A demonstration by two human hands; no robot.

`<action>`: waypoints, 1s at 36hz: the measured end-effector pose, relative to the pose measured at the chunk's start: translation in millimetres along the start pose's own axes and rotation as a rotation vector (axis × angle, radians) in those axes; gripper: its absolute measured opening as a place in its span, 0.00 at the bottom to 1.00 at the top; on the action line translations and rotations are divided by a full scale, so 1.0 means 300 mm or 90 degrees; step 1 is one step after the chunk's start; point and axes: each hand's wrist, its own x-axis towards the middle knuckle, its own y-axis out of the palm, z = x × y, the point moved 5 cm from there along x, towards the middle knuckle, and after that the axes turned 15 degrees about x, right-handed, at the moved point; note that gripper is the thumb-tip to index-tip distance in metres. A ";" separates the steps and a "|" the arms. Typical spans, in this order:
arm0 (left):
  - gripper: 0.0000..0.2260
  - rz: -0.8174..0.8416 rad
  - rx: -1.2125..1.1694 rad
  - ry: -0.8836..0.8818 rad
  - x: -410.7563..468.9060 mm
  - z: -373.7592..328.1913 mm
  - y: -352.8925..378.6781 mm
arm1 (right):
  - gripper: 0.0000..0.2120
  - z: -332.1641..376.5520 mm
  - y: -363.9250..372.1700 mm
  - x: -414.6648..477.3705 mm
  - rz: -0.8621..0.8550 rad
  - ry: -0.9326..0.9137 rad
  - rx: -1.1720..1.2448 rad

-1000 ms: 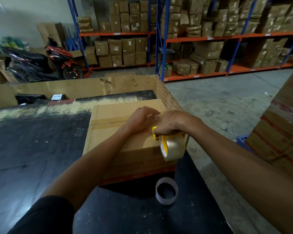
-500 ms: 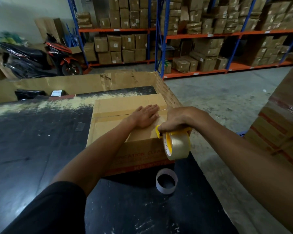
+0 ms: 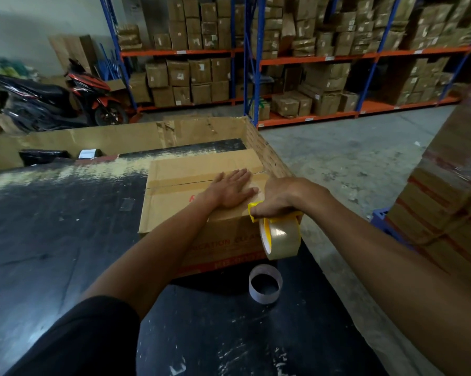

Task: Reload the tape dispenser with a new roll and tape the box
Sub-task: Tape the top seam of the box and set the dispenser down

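A brown cardboard box (image 3: pixel 180 196) with red print on its near side lies on the black table (image 3: pixel 52 240). My left hand (image 3: pixel 233 189) lies flat and open on the box top, fingers spread toward the right edge. My right hand (image 3: pixel 279 198) grips the yellow tape dispenser (image 3: pixel 256 211) at the box's near right corner. A roll of clear tape (image 3: pixel 283 238) hangs on the dispenser below my hand, in front of the box's side. An empty white tape core (image 3: pixel 265 284) stands on the table just in front of the box.
A cardboard wall (image 3: pixel 120 138) borders the table's far and right sides. Stacked wrapped cartons (image 3: pixel 446 213) rise close on the right. Beyond the concrete floor (image 3: pixel 351 153) stand blue and orange racks (image 3: pixel 307 61) full of boxes, and a parked scooter (image 3: pixel 66 101) at far left.
My left hand has opened from curled to flat and slid farther across the box top. My right hand has drawn the dispenser nearer, toward the box's front right corner.
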 end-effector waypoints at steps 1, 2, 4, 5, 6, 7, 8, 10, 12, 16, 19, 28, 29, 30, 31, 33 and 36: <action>0.33 0.002 -0.002 -0.001 0.000 0.002 -0.001 | 0.26 -0.004 0.006 -0.012 0.007 -0.003 0.001; 0.33 0.006 -0.004 -0.002 -0.001 0.002 -0.003 | 0.28 -0.010 0.012 -0.022 0.009 -0.001 0.007; 0.34 0.009 -0.011 -0.006 -0.001 -0.005 -0.011 | 0.27 -0.022 0.018 -0.036 -0.002 -0.002 0.013; 0.34 0.009 -0.011 -0.012 0.000 -0.008 -0.015 | 0.25 -0.027 0.021 -0.035 -0.008 -0.004 0.008; 0.34 0.010 -0.010 -0.020 -0.002 -0.012 -0.021 | 0.22 -0.031 0.024 -0.030 -0.017 -0.001 0.007; 0.34 0.013 -0.013 -0.025 -0.004 -0.014 -0.024 | 0.21 -0.034 0.027 -0.023 -0.028 0.004 0.008; 0.34 0.018 -0.015 -0.024 -0.008 -0.018 -0.024 | 0.20 -0.034 0.030 -0.020 -0.037 0.008 0.013; 0.35 0.023 -0.011 -0.009 -0.013 -0.026 -0.016 | 0.20 -0.031 0.029 -0.019 -0.049 0.005 0.012; 0.37 0.020 -0.001 0.003 -0.014 -0.029 -0.003 | 0.23 -0.033 0.034 -0.018 -0.055 0.001 0.011; 0.39 0.006 0.017 -0.008 -0.001 -0.024 0.007 | 0.23 -0.051 0.046 -0.012 -0.046 -0.012 0.010; 0.40 0.018 0.020 -0.015 0.002 -0.023 0.005 | 0.22 -0.074 0.046 -0.014 -0.022 -0.008 0.017; 0.38 -0.009 0.023 -0.020 0.003 -0.029 0.011 | 0.23 -0.133 0.094 0.028 -0.046 -0.005 0.041; 0.38 -0.009 0.023 -0.022 0.001 -0.028 0.010 | 0.24 -0.143 0.099 0.043 -0.044 -0.005 0.057; 0.38 -0.010 0.024 -0.023 0.002 -0.028 0.011 | 0.26 -0.155 0.102 0.057 -0.043 -0.003 0.074; 0.38 -0.011 0.024 -0.024 0.004 -0.029 0.012 | 0.27 -0.171 0.100 0.075 -0.037 0.000 0.107; 0.38 -0.019 0.028 -0.029 0.000 -0.031 0.010 | 0.33 -0.216 0.098 0.109 0.000 0.035 0.239; 0.39 -0.017 0.023 -0.021 -0.004 -0.032 0.013 | 0.21 -0.281 0.140 0.132 0.100 0.059 0.388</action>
